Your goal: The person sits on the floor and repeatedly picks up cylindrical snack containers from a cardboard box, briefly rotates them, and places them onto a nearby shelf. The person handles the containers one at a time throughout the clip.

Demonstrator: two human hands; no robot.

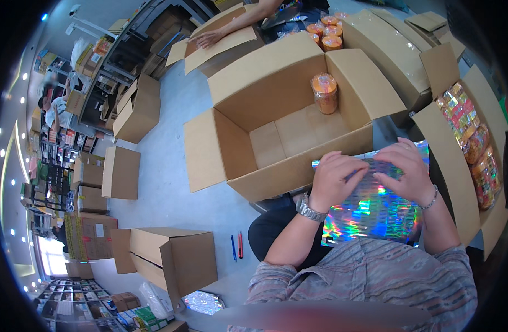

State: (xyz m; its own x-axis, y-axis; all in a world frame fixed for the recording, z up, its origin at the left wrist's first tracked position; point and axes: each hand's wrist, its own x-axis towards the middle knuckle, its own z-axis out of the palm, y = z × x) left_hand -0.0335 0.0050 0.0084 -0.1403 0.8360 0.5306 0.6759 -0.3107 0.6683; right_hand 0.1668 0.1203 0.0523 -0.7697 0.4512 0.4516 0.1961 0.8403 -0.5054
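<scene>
A shiny holographic silver bag or sheet (370,216) lies over my lap, its upper edge between my two hands. My left hand (338,180), with a metal watch at the wrist, has its fingers curled over that edge on the left. My right hand (406,171) bends round the same edge on the right, thumb pointing inward. The undersides of both grips are hidden. Just beyond my hands stands an open cardboard box (270,185) with its flaps spread. In its far right corner sits a clear-wrapped orange cylinder (325,94).
On the right, an open carton (450,160) holds colourful wrapped packs (458,108). More orange cylinders (332,40) stand at the back. Another person's hand (208,39) rests at a far box. Two pens (240,244) and a carton (193,260) are on the floor at left.
</scene>
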